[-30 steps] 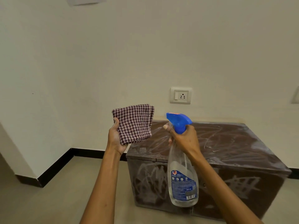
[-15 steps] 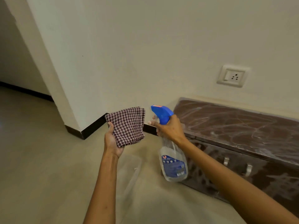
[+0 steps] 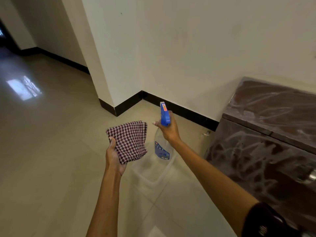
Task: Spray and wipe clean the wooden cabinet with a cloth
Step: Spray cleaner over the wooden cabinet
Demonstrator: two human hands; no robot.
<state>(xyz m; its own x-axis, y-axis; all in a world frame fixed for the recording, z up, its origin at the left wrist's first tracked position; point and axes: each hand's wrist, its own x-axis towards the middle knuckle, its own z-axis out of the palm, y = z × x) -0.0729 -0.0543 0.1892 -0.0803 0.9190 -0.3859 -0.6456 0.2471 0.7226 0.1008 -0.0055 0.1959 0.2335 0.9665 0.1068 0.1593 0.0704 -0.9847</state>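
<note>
My left hand holds a folded cloth with a small dark-red and white check, out over the floor. To its right, my right hand grips the neck of a clear spray bottle with a blue trigger head and a blue label; the bottle hangs down. The dark brown wooden cabinet stands at the right edge against the wall, its top and front smeared with whitish streaks. Both hands are left of the cabinet and apart from it.
Cream walls with a black skirting run behind the hands, and a wall corner juts out at centre left. Pale glossy floor tiles stretch to the left toward a dark doorway. A metal handle shows on the cabinet front.
The view has swung left and down, so the cabinet has slid to the right edge and the wall socket has left the view. Both hands keep the same hold on cloth and bottle.
</note>
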